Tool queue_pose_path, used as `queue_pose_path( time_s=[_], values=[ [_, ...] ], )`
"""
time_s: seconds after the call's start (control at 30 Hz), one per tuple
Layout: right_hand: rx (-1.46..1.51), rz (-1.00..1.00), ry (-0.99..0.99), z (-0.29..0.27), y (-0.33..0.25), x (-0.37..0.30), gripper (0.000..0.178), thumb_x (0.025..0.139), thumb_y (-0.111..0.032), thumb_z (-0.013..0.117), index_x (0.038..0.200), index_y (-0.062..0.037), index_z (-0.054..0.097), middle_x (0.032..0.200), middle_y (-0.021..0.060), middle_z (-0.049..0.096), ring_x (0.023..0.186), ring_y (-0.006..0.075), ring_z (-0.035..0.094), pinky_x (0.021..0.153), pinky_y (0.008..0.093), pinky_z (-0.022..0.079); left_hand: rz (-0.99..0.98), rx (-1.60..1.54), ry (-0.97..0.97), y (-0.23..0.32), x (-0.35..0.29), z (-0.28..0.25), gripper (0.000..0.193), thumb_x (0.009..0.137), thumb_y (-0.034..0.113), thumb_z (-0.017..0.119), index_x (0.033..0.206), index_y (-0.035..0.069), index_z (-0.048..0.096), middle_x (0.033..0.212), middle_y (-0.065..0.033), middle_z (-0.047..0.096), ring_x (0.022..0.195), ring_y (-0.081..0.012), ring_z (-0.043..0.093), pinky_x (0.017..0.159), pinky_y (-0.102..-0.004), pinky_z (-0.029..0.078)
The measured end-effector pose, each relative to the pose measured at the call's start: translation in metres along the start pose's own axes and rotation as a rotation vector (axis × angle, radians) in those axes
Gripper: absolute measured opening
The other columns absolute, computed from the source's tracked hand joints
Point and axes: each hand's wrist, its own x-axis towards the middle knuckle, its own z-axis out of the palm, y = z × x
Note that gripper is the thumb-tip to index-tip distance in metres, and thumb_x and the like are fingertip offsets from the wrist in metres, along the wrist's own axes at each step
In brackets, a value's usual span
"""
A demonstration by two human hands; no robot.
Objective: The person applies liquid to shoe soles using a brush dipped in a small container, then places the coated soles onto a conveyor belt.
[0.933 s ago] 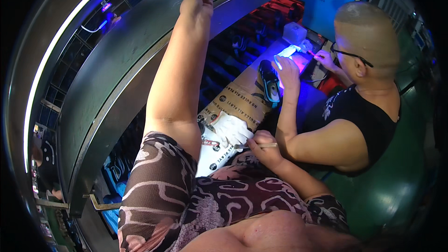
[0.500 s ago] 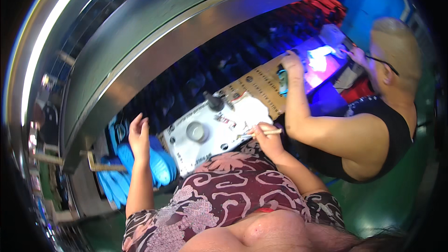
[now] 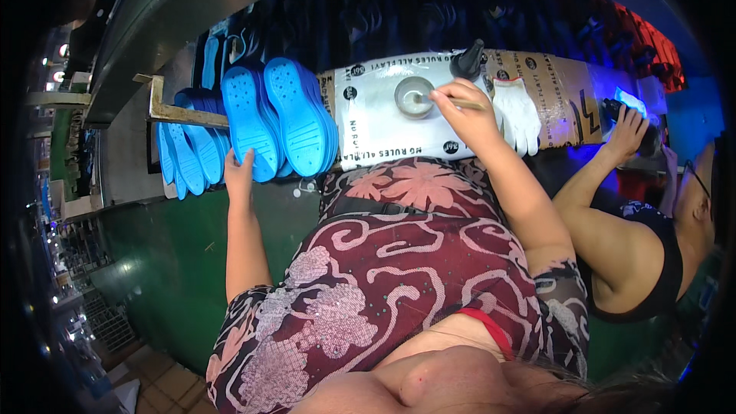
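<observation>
My left hand (image 3: pixel 239 172) is closed on the near end of a bright blue shoe sole (image 3: pixel 251 119), its thumb lying on the top face. That sole tops a stack, and a second stack of blue soles (image 3: pixel 295 111) stands right beside it. In my right hand (image 3: pixel 469 116) is a thin-handled brush (image 3: pixel 469 103), pinched between the fingers. The brush's tip dips into a round grey bowl (image 3: pixel 414 97) with pale, cloudy contents. Under the bowl lies a printed white board (image 3: pixel 376 126).
More blue soles (image 3: pixel 184 157) lean at the left beside a metal bracket (image 3: pixel 184 113). A black bottle-like object (image 3: pixel 468 60) and white gloves (image 3: pixel 517 111) lie right of the bowl. At the right a co-worker's arm (image 3: pixel 613 222) reaches toward a lit spot. Dark shoe-like shapes line the far side.
My view has swung left. My left hand has come down from the air onto the blue sole. The brush in my right hand has moved from above the board into the bowl.
</observation>
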Motion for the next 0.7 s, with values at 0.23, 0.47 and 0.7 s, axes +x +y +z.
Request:
queue_pose_path(
  time_s=[0.23, 0.47, 0.7],
  values=[
    [-0.466, -0.122, -0.127, 0.035, 0.026, 0.015, 0.011, 0.071, -0.016, 0.066, 0.075, -0.0053, 0.066, 0.070, 0.0101, 0.060, 0.067, 0.0264, 0.058, 0.060, 0.0317, 0.045, -0.314, -0.937, -0.384, 0.008, -0.006, -0.026, 0.042, 0.078, 0.016, 0.059, 0.114, -0.002, 0.048, 0.106, -0.0121, 0.058, 0.094, -0.0225, 0.058, 0.081, -0.0348, 0.048],
    [-0.039, 0.094, 0.047, 0.022, 0.010, 0.010, 0.016, 0.075, -0.019, 0.066, 0.073, -0.0029, 0.065, 0.070, 0.0103, 0.062, 0.061, 0.0220, 0.059, 0.057, 0.0286, 0.044, -0.134, -1.048, -0.284, 0.039, -0.051, -0.007, 0.053, 0.078, 0.016, 0.058, 0.124, 0.001, 0.039, 0.119, -0.0116, 0.050, 0.101, -0.0261, 0.055, 0.088, -0.0397, 0.046],
    [0.097, 0.229, 0.118, 0.012, 0.020, 0.001, 0.023, 0.083, -0.025, 0.062, 0.081, -0.0020, 0.066, 0.071, 0.0033, 0.062, 0.067, 0.0115, 0.055, 0.062, 0.0244, 0.044, 0.378, -0.540, -0.195, 0.087, -0.083, 0.046, 0.043, 0.081, 0.010, 0.058, 0.118, -0.001, 0.040, 0.105, -0.0115, 0.054, 0.088, -0.0166, 0.055, 0.074, -0.0294, 0.048]
  ],
)
